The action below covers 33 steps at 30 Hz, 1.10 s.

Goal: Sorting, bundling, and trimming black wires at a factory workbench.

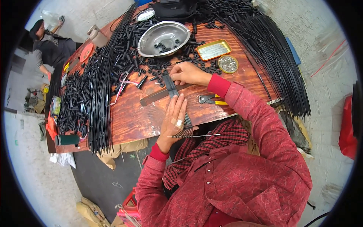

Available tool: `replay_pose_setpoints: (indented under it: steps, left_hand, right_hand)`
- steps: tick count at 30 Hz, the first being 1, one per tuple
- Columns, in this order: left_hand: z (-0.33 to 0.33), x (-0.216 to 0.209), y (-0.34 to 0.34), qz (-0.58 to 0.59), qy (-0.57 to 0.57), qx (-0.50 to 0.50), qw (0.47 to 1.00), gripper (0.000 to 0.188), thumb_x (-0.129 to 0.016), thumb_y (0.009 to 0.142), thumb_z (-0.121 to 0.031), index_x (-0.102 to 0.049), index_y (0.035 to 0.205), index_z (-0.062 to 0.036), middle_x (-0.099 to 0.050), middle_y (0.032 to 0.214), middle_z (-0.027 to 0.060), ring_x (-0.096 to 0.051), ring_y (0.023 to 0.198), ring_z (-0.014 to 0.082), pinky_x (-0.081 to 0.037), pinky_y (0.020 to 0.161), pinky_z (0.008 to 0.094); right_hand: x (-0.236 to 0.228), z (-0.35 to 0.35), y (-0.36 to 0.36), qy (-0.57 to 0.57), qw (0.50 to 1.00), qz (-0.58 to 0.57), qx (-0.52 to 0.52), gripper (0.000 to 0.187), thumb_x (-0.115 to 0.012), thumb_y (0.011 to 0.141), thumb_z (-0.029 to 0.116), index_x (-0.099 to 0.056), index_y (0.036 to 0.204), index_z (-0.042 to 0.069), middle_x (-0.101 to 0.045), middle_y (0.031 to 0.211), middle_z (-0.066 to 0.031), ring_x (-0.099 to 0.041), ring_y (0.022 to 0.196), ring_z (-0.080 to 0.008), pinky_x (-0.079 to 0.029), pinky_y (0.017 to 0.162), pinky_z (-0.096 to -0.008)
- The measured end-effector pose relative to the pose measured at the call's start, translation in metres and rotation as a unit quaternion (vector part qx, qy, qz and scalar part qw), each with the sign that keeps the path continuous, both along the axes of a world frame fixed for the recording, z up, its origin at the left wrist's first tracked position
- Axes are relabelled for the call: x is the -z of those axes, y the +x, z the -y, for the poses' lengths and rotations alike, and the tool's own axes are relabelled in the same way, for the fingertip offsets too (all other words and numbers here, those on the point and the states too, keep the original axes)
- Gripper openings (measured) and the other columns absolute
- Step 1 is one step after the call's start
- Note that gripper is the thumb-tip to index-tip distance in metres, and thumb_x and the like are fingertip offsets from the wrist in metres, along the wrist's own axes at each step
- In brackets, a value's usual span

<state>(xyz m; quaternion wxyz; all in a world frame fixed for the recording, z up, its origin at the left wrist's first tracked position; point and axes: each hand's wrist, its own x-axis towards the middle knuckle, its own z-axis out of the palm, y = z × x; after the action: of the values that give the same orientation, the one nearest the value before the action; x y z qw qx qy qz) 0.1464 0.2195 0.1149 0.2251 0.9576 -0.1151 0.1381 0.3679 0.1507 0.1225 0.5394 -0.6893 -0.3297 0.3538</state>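
Note:
A flat bundle of thin dark rods (171, 86) lies slantwise over the table's near edge, crossing a dark metal bar (155, 97). My left hand (174, 115) is laid over its near part, fingers straight and together, thumb showing on the other side; a pale tape wraps one finger. Rod ends fan out below that hand, and one thin rod sticks out to the right. At the bundle's far end my right hand (186, 73) is closed in a pinch; what sits between its fingertips is too small to make out. Yellow-handled pliers (210, 99) lie right of the bundle.
Behind my hands stand a metal basin (163, 39), a yellow tray of thin pins (213, 50) and a round tin of small metal parts (228, 64). Black tubes (77, 100) and long rod bundles (102, 90) cover both sides. A person (51, 47) stands far left.

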Motion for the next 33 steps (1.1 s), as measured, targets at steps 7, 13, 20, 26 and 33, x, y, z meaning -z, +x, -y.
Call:
replay_pose_setpoints:
  steps: [7,13,20,26,33]
  left_hand:
    - [0.007,-0.006,-0.005,-0.013,0.045,-0.045,0.998,0.101,-0.078,0.073,-0.052,-0.033,0.147,-0.0002,-0.029,0.155,0.0215,-0.027,0.140,0.0482,-0.027,0.113,0.0558]
    - [0.004,0.003,0.000,-0.010,0.095,-0.075,0.993,0.089,-0.072,0.077,-0.048,-0.038,0.146,-0.0034,-0.032,0.155,0.0162,-0.027,0.140,0.0458,-0.021,0.114,0.0576]
    - [0.003,0.002,-0.003,-0.030,0.106,-0.098,0.989,0.076,-0.071,0.081,-0.034,-0.042,0.145,-0.0052,-0.033,0.154,0.0149,-0.031,0.139,0.0451,-0.025,0.114,0.0550]
    - [0.006,-0.005,-0.005,-0.034,0.014,-0.088,0.995,0.085,-0.074,0.077,-0.041,-0.039,0.146,-0.0035,-0.030,0.155,0.0207,-0.030,0.140,0.0465,-0.028,0.113,0.0530]
    - [0.002,-0.003,-0.004,-0.038,0.007,-0.077,0.996,0.087,-0.075,0.076,-0.042,-0.039,0.145,-0.0031,-0.030,0.155,0.0214,-0.029,0.141,0.0459,-0.028,0.114,0.0538]
  right_hand:
    - [-0.018,0.055,0.054,0.003,0.925,0.373,0.079,0.018,-0.063,0.085,0.014,-0.069,0.097,0.002,-0.071,0.085,-0.0121,-0.070,0.078,-0.0234,-0.053,0.070,-0.0350]
    - [-0.007,0.093,0.108,-0.125,0.783,0.606,0.061,0.010,-0.067,0.082,0.016,-0.068,0.088,0.009,-0.066,0.094,-0.0079,-0.065,0.091,-0.0283,-0.051,0.077,-0.0420]
    - [-0.013,0.090,0.115,-0.119,0.801,0.585,0.040,0.008,-0.070,0.079,0.017,-0.068,0.083,0.010,-0.066,0.090,-0.0062,-0.064,0.089,-0.0288,-0.051,0.075,-0.0417]
    - [-0.013,0.097,0.120,-0.095,0.812,0.573,0.060,0.011,-0.071,0.080,0.020,-0.071,0.083,0.010,-0.069,0.090,-0.0066,-0.064,0.088,-0.0282,-0.050,0.078,-0.0398]
    - [-0.025,0.082,0.109,-0.065,0.795,0.597,0.087,0.010,-0.067,0.084,0.016,-0.068,0.090,0.008,-0.069,0.090,-0.0067,-0.065,0.087,-0.0285,-0.051,0.075,-0.0399]
